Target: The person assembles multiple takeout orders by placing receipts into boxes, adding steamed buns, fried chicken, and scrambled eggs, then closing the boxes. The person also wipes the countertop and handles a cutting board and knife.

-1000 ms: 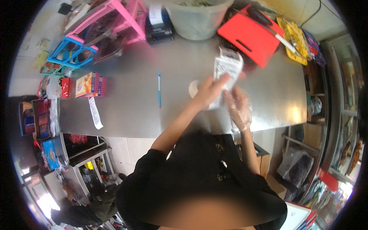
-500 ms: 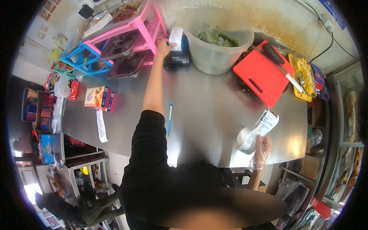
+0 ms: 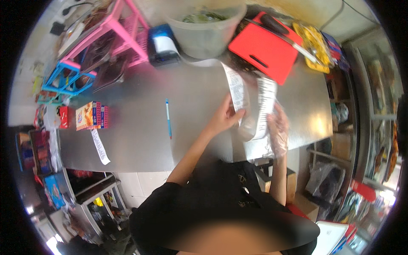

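Over the steel table, my left hand (image 3: 227, 114) is closed, thumb and fingers pinching a printed paper strip (image 3: 236, 87). Its white tail arcs back toward a small black and blue receipt printer (image 3: 157, 36); whether it is still joined there I cannot tell. My right hand (image 3: 278, 129), in a clear plastic glove, grips a long curled receipt (image 3: 266, 102) with dense black print. That receipt bends in a loop near the table's front, close to the left hand's strip. The loop is partly blurred.
A blue pen (image 3: 168, 119) lies left of my hands. Small printed boxes (image 3: 89, 115) stand farther left, with another paper slip (image 3: 100, 147) beneath. At the back are a pink rack (image 3: 112, 21), a translucent tub (image 3: 199, 40) of leaves, a red cutting board (image 3: 261, 51) and a knife (image 3: 293, 43).
My left hand has come back from the printer toward my right hand, drawing a paper strip along. The right hand keeps its receipt. The view has shifted.
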Available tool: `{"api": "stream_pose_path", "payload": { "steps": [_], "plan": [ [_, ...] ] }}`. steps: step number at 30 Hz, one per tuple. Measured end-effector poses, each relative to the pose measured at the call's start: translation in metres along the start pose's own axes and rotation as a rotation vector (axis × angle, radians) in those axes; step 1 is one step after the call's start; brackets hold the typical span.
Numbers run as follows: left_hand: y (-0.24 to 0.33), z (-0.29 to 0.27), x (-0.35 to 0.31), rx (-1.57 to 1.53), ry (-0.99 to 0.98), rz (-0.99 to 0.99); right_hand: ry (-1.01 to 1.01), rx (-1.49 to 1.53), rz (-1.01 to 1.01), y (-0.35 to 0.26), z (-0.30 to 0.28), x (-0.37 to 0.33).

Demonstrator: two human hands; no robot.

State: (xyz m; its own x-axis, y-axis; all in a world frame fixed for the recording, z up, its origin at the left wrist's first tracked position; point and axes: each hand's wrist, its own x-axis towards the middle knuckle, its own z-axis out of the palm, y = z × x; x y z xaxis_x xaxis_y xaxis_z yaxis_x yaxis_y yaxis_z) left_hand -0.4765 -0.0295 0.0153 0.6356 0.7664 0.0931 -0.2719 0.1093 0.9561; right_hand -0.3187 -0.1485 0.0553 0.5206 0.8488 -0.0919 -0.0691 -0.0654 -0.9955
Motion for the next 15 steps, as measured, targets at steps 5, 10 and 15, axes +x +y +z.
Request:
{"api": "stream_pose_path", "payload": {
  "steps": [5,10,15],
  "plan": [
    [0.003,0.038,-0.032,0.000,-0.210,-0.017,-0.046,0.123,0.313,-0.021,0.004,-0.031],
    [0.025,0.047,-0.012,-0.230,-0.215,-0.351,-0.059,-0.036,0.222,-0.024,-0.016,-0.076],
    [0.073,0.047,0.072,-0.747,-0.265,-0.090,-0.008,-0.130,0.210,-0.001,-0.039,-0.109]
  ]
}}
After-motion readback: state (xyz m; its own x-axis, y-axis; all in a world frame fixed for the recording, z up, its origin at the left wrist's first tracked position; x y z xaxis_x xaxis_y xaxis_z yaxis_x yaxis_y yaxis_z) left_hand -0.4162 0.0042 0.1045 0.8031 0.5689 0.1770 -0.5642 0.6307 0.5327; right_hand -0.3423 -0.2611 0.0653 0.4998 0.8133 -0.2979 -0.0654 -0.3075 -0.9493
